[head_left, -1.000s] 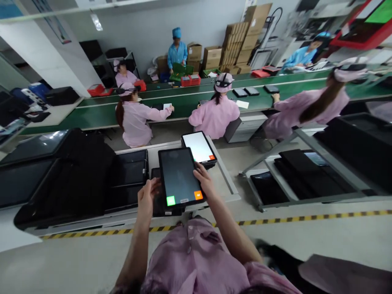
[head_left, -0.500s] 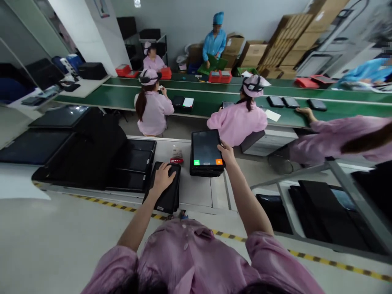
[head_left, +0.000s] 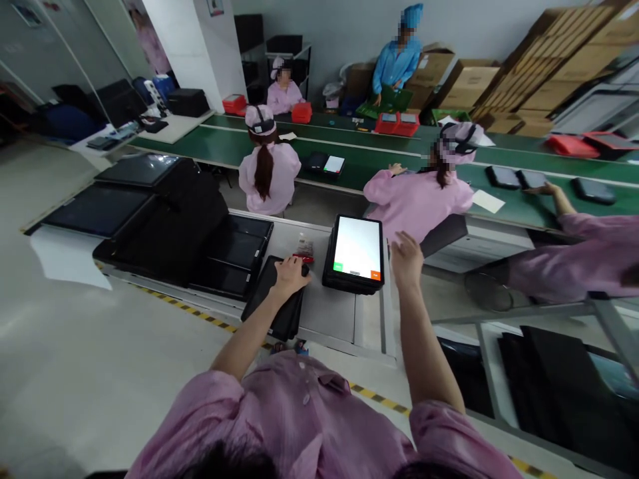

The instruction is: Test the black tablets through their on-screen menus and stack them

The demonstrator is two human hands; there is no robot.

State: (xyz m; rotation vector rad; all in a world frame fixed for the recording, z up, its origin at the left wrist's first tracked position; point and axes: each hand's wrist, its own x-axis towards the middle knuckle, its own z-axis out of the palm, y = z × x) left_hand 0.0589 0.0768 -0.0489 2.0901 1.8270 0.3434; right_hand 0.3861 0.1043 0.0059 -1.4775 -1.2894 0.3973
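Two stacks of black tablets lie before me on a pale bench. On the right stack, the top tablet (head_left: 357, 249) faces up with a lit white screen, a green block at its lower left and an orange one at its lower right. My right hand (head_left: 407, 259) hovers just right of it, apart, fingers loosely spread and holding nothing. My left hand (head_left: 289, 278) is on the left stack's top black tablet (head_left: 272, 303), fingers bent over its far end and thumb near its right edge. A small clear bag (head_left: 305, 247) with a red part lies between the stacks.
Larger dark panels (head_left: 237, 249) and a black cloth (head_left: 170, 229) cover the bench to the left. A metal-framed rack (head_left: 544, 309) stands at right. Beyond is a green conveyor table (head_left: 210, 143) with co-workers in pink seated along it. Cartons (head_left: 472, 83) are piled behind.
My right hand has let go of the right stack's edge and moved off to the right. The top tablet's screen has turned from dark to white. My left hand stays on its stack, fingers more bent.
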